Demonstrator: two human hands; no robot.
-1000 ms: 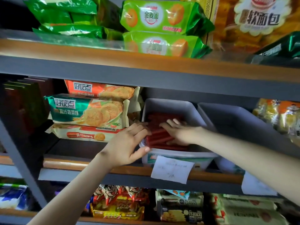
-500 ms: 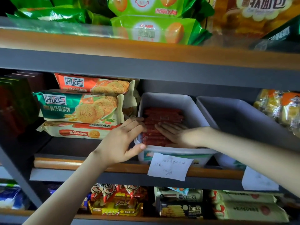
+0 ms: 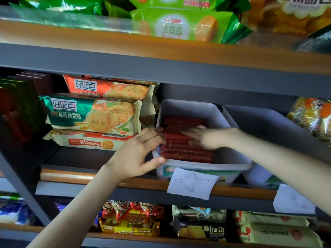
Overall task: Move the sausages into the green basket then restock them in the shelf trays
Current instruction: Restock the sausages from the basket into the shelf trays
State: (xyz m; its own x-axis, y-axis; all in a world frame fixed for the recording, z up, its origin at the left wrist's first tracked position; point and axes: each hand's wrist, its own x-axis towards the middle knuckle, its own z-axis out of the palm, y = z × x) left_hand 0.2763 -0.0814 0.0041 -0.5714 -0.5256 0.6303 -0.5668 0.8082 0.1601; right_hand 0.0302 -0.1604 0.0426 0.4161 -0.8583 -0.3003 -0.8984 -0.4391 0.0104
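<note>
**Sausages lie crosswise in the tray, a hand at each end of the job**

Head view: the sausages [image 3: 186, 153] are in the left grey tray [image 3: 188, 108] on the middle shelf. They are stacked in red rows from the front wall towards the back, and each one's long axis runs left to right, parallel to the shelf edge. The green basket is not in view.

The right hand [image 3: 206, 138] lies flat on top of the stack, palm down. Its fingers are straight and point left along the sausages, and it grips nothing. The left hand [image 3: 136, 153] comes in from the lower left. Its nearly straight fingers are set against the left ends of the rows at the tray's rim, and its thumb is on the outside of the front-left corner. It presses rather than clasps.

In my judgement this is the restocking stage, and the step in hand is squaring the pile. Any push that matters runs along the long axis, from the left hand rightwards, while the right hand holds the rows down.

A second tray [image 3: 268, 126] stands just beside the first on the right, so it is nearer the right hand. No sausages show in the part of it that is visible. A handwritten paper label [image 3: 192, 183] hangs from the shelf edge below the first tray.
</note>
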